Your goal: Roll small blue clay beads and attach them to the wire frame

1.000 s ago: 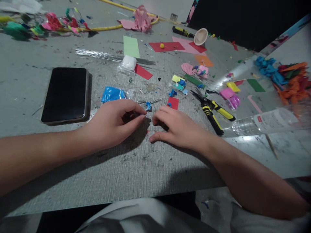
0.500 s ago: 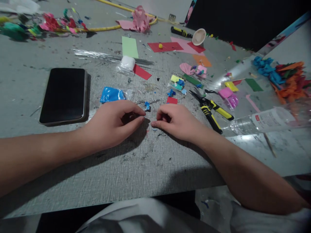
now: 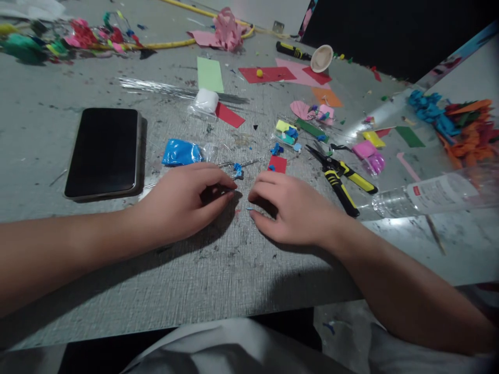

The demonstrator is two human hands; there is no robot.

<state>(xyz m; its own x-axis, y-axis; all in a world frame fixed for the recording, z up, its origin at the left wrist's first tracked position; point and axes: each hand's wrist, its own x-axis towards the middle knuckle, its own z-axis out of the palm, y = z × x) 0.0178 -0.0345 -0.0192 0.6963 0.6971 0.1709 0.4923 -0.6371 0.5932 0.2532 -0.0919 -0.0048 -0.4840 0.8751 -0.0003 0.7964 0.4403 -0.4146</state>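
Observation:
My left hand rests on the table with thumb and forefinger tips pinched together. Whatever lies between those tips is too small to make out. My right hand faces it across a narrow gap, thumb and fingers apart. A tiny blue sliver lies by the right thumb tip. Just beyond the left fingertips is a small blue clay-like bit beside a thin twisted wire. Past the right knuckles sits a red paper piece with a blue bit on it. A blue clay packet lies behind the left hand.
A dark-screened tablet lies at left. Yellow-black pliers and a clear bottle lie at right. Farther back are a bundle of wires, a white clay packet and light green paper.
My right thumb and fingers have spread apart, and the hand has shifted slightly right and toward me. My left hand keeps its pinch, almost unmoved.

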